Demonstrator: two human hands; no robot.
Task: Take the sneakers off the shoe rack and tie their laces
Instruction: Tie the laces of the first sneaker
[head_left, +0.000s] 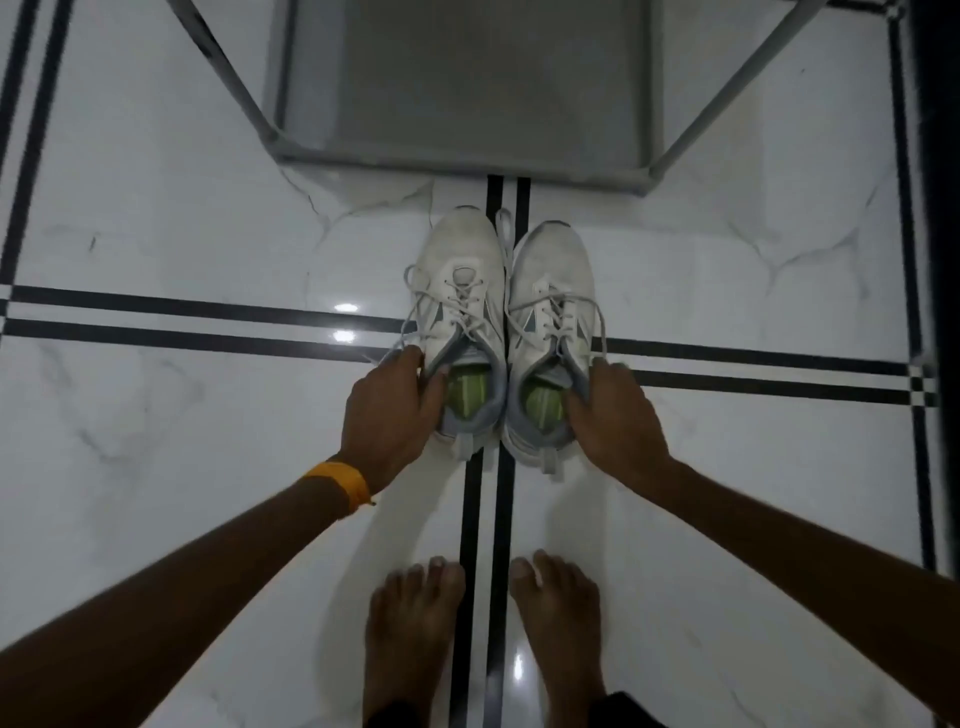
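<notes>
Two white sneakers with grey collars and green insoles stand side by side on the floor, toes pointing away from me. My left hand (390, 415) grips the collar of the left sneaker (460, 291), thumb inside the opening. My right hand (610, 421) grips the collar of the right sneaker (553, 296) the same way. Both pairs of white laces lie loose and untied, trailing over the sides of the shoes. The grey shoe rack (467, 161) stands just beyond the toes, its bottom shelf bare.
The floor is glossy white marble tile with black double stripes (208, 325) crossing under the shoes. My two bare feet (415, 623) stand close behind the sneakers. An orange band is on my left wrist. A dark wall edge runs along the far right.
</notes>
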